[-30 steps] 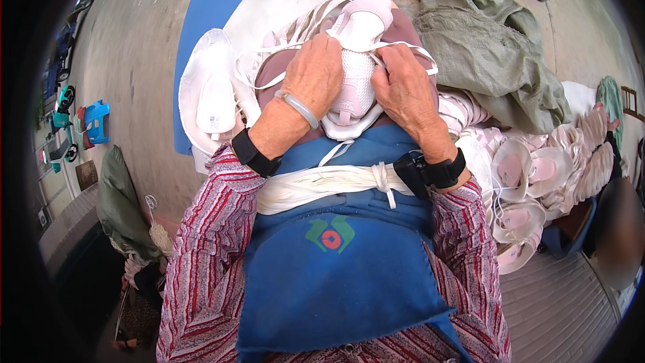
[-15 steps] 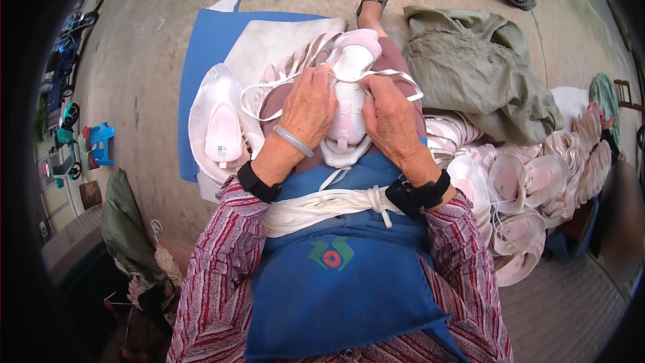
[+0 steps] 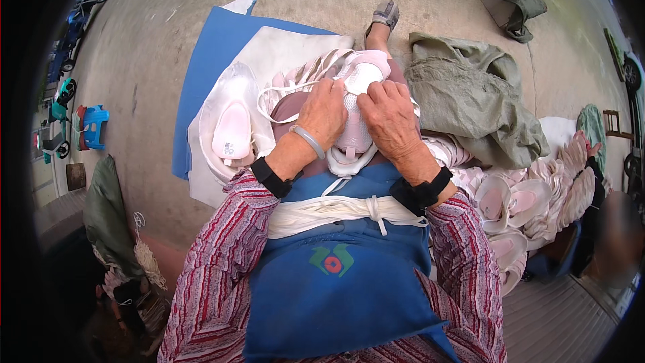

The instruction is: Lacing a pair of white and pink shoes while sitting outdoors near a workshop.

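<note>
A pale pink and white shoe upper [image 3: 352, 140] with a mesh tongue lies across my lap between my hands. My left hand [image 3: 324, 115] pinches a white shoelace [image 3: 287, 87] at the upper's left eyelet edge, and the lace loops out beyond it. At the opposite edge my right hand [image 3: 390, 115] is closed with curled fingers on the lace; its fingertips are partly hidden. A bundle of white laces [image 3: 309, 218] is tied across my waist over a blue apron [image 3: 275, 319].
Another shoe upper [image 3: 232, 131] rests at my left, beside a blue sheet [image 3: 208, 60]. Several stacked uppers [image 3: 531, 202] stand at the right, near a grey-green sack [image 3: 463, 94]. Farther left are a blue stool [image 3: 96, 126] and a dark green sack [image 3: 111, 222].
Both hands remain at the upper's eyelet edges, with my right fingers now curled farther over. The lace loop at the left has shifted, and the whole view has tilted slightly.
</note>
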Tool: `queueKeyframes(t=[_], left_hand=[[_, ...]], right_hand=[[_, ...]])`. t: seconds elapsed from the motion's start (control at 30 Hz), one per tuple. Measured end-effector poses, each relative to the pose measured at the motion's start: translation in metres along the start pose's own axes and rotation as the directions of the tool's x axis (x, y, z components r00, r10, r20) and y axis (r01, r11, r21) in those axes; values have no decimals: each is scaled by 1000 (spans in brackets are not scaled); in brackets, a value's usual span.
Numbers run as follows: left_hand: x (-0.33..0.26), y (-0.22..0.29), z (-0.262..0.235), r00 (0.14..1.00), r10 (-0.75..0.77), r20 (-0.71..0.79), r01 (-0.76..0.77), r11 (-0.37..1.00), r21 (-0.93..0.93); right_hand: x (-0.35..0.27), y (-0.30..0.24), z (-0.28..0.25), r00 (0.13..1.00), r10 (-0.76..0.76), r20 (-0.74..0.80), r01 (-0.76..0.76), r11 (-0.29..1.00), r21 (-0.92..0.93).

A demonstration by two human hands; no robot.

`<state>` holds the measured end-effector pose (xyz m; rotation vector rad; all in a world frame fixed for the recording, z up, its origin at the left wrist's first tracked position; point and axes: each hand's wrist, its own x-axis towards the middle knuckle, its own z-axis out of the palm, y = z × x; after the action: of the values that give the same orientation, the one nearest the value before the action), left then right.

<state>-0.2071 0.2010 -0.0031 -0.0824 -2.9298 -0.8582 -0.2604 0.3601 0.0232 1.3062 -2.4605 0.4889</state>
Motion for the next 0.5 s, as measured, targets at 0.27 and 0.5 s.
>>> queueKeyframes(t=[0.27, 0.5], left_hand=[[-5, -9, -7, 999, -16, 34, 20, 995, -97], [-3, -5, -4, 996, -11, -88, 0, 992, -126]], right_hand=[[-2, -49, -20, 937, 309, 161, -314, 549, 775], [3, -32, 18, 852, 511, 114, -516, 784, 346]])
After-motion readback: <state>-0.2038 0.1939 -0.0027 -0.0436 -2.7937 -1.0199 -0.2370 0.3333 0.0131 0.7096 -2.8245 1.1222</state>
